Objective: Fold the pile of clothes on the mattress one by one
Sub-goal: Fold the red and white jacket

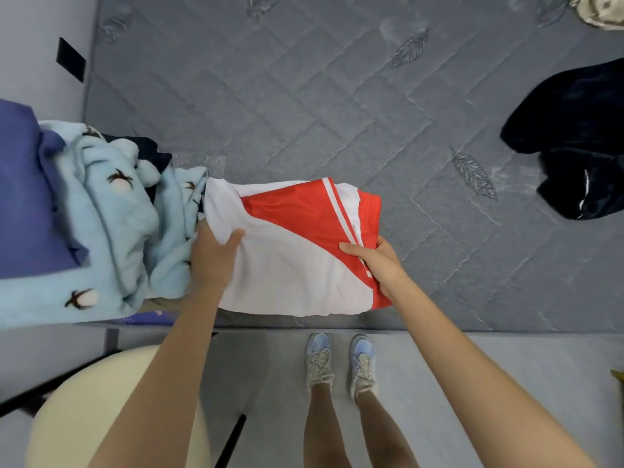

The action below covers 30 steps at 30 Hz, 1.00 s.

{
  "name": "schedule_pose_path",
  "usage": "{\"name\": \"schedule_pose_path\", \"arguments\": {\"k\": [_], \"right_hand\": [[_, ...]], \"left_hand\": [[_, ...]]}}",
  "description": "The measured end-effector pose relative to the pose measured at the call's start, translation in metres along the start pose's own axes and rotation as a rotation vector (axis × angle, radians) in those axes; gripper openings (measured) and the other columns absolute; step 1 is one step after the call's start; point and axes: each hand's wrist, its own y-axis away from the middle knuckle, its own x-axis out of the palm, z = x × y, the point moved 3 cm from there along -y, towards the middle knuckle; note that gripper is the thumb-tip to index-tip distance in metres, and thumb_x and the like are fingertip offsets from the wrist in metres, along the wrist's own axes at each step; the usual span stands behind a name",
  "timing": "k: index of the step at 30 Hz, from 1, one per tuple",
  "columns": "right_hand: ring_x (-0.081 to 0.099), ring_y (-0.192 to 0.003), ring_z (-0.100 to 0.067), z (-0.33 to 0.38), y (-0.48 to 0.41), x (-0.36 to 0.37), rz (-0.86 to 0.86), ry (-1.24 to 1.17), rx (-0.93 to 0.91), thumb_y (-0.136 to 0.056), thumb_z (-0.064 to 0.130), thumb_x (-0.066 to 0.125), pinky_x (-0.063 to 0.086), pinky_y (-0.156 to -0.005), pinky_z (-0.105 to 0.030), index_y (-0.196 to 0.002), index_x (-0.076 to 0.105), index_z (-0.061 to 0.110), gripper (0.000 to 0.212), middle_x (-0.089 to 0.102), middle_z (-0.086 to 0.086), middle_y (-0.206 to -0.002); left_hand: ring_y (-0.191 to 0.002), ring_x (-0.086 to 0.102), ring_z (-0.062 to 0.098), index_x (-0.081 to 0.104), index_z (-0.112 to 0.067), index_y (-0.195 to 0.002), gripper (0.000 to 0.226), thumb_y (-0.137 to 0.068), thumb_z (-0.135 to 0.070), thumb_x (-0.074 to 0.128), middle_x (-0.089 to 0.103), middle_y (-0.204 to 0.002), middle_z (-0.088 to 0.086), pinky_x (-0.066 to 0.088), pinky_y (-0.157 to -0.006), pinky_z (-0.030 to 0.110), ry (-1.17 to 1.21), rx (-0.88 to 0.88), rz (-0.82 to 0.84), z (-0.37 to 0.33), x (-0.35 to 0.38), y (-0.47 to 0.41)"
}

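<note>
A folded red and white garment (297, 255) lies at the near edge of the grey quilted mattress (304, 96). My left hand (211, 256) grips its left side, thumb on top of the white cloth and fingers hidden under it. My right hand (374, 261) grips its right side, thumb across the red part by the white stripes. A pile of clothes (101, 214) sits at the left, with a light blue fleece piece on top and a dark one behind it. A dark navy garment (574, 140) lies crumpled at the right.
A purple cloth (20, 190) lies at the far left beside the pile. A pale patterned cloth (601, 8) shows at the top right corner. A round cream seat (101, 410) stands on the floor below left. My feet in shoes (341, 363) stand by the mattress edge.
</note>
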Motion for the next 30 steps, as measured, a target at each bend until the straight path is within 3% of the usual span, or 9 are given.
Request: {"name": "schedule_pose_path", "arguments": {"k": [4, 9, 11, 14, 16, 19, 20, 23, 30], "right_hand": [[0.065, -0.099, -0.019, -0.005, -0.015, -0.003, -0.111, 0.145, -0.053, -0.070, 0.022, 0.085, 0.052, -0.087, -0.036, -0.122, 0.049, 0.013, 0.064, 0.064, 0.000, -0.114], [0.056, -0.104, -0.017, -0.008, -0.013, -0.005, -0.136, 0.280, -0.092, -0.074, 0.030, 0.082, 0.044, -0.088, -0.031, -0.131, 0.042, 0.013, 0.071, 0.056, -0.001, -0.126], [0.053, -0.116, -0.021, -0.005, -0.009, -0.005, -0.194, 0.388, -0.181, -0.073, 0.034, 0.082, 0.043, -0.096, -0.034, -0.135, 0.041, 0.013, 0.077, 0.053, -0.004, -0.133], [0.031, -0.139, -0.024, 0.008, 0.006, -0.003, -0.310, 0.686, -0.354, -0.074, 0.046, 0.079, 0.027, -0.112, -0.041, -0.150, 0.025, 0.017, 0.098, 0.036, -0.004, -0.150], [0.024, -0.142, -0.024, 0.021, 0.021, 0.000, -0.323, 0.843, -0.462, -0.077, 0.050, 0.073, 0.024, -0.115, -0.044, -0.151, 0.024, 0.019, 0.094, 0.029, -0.004, -0.154], [0.016, -0.146, -0.027, 0.043, 0.043, 0.003, -0.296, 1.023, -0.503, -0.083, 0.050, 0.066, 0.018, -0.117, -0.045, -0.149, 0.031, 0.021, 0.080, 0.026, -0.005, -0.157], [0.013, -0.147, -0.026, 0.049, 0.052, 0.002, -0.294, 1.066, -0.507, -0.084, 0.049, 0.065, 0.015, -0.118, -0.044, -0.148, 0.033, 0.021, 0.076, 0.024, -0.004, -0.157], [0.008, -0.148, -0.026, 0.062, 0.081, -0.002, -0.310, 1.152, -0.504, -0.086, 0.049, 0.061, 0.009, -0.118, -0.044, -0.148, 0.031, 0.024, 0.073, 0.021, -0.004, -0.159], [-0.003, -0.149, -0.024, 0.089, 0.145, -0.065, -0.368, 1.189, -0.413, -0.088, 0.052, 0.055, 0.000, -0.120, -0.046, -0.153, 0.016, 0.030, 0.079, 0.008, -0.002, -0.162]], "left_hand": [[-0.132, 0.041, 0.032, 0.026, 0.000, -0.145, 0.076, -0.088, -0.027, 0.068, 0.043, -0.144, 0.019, 0.033, -0.106, 0.039, -0.068, 0.060, 0.009, 0.006, 0.016, -0.006], [-0.141, 0.028, 0.030, 0.012, -0.003, -0.151, 0.086, -0.089, -0.026, 0.067, 0.027, -0.154, 0.017, 0.025, -0.113, 0.038, -0.092, 0.099, 0.026, 0.010, 0.020, -0.007], [-0.140, 0.029, 0.033, 0.008, -0.004, -0.152, 0.088, -0.089, -0.025, 0.067, 0.027, -0.153, 0.019, 0.025, -0.112, 0.041, -0.147, 0.129, 0.037, 0.006, 0.018, -0.005], [-0.140, 0.026, 0.035, 0.009, -0.010, -0.153, 0.083, -0.093, -0.035, 0.059, 0.024, -0.153, 0.021, 0.026, -0.110, 0.046, -0.345, 0.186, 0.015, -0.013, 0.010, 0.008], [-0.143, 0.022, 0.039, 0.018, -0.013, -0.153, 0.076, -0.093, -0.051, 0.046, 0.021, -0.155, 0.024, 0.021, -0.113, 0.049, -0.487, 0.313, 0.008, -0.030, 0.008, 0.023], [-0.139, 0.030, 0.041, 0.036, -0.016, -0.148, 0.065, -0.094, -0.053, 0.043, 0.033, -0.150, 0.025, 0.019, -0.113, 0.057, -0.602, 0.497, 0.028, -0.061, 0.008, 0.043], [-0.140, 0.029, 0.039, 0.037, -0.019, -0.147, 0.063, -0.094, -0.052, 0.044, 0.033, -0.151, 0.022, 0.012, -0.114, 0.058, -0.642, 0.516, 0.040, -0.072, 0.007, 0.050], [-0.147, 0.012, 0.031, 0.028, -0.027, -0.150, 0.063, -0.096, -0.055, 0.042, 0.021, -0.158, 0.011, -0.006, -0.114, 0.053, -0.707, 0.532, 0.103, -0.108, 0.005, 0.071], [-0.149, 0.002, 0.030, 0.014, -0.033, -0.153, 0.070, -0.093, -0.062, 0.036, 0.008, -0.162, 0.006, -0.002, -0.116, 0.055, -0.848, 0.655, 0.211, -0.191, 0.026, 0.134]]}}
